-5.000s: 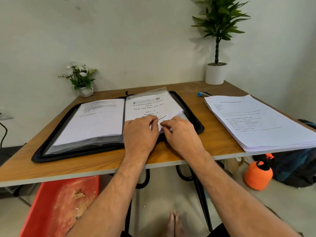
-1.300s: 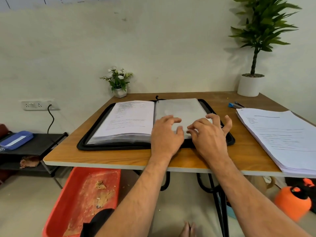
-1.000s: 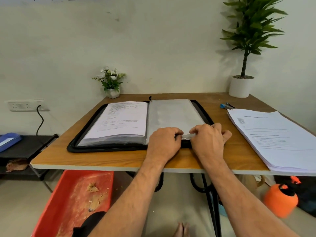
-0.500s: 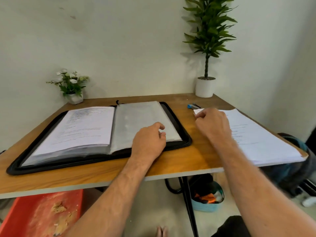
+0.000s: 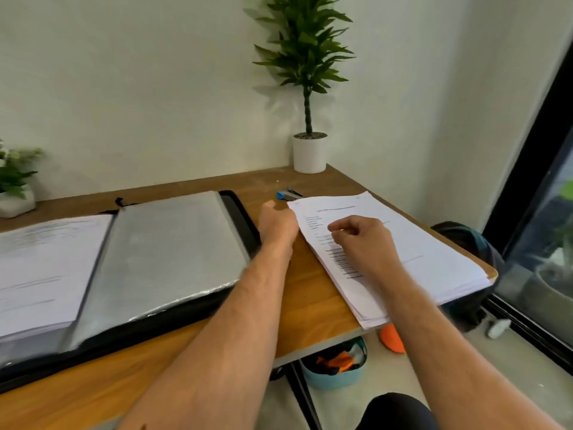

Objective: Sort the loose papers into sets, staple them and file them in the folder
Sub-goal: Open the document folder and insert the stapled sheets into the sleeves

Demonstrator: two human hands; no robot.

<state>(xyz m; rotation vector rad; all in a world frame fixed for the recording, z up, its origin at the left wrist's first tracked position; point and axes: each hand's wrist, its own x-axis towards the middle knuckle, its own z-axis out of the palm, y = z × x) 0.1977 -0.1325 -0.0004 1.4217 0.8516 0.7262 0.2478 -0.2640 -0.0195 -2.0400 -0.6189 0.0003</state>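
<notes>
Left hand [image 5: 277,220] reaches across desk [image 5: 310,293] to papers' [image 5: 434,259] left edge, fingers hidden (grip unclear). Right hand [image 5: 361,240] hovers over papers, fingers loosely curled, holding nothing. Folder [image 5: 155,262] lies open at left. Stapler [image 5: 286,194] just behind papers.

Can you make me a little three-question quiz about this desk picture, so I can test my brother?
1. True or false: the stapler lies behind the paper stack.
2. Which hand is over the paper stack: A) left hand B) right hand?
3. Fill in: the folder lies ____ on the table.

Key: 1 true; 2 B; 3 open.
</notes>
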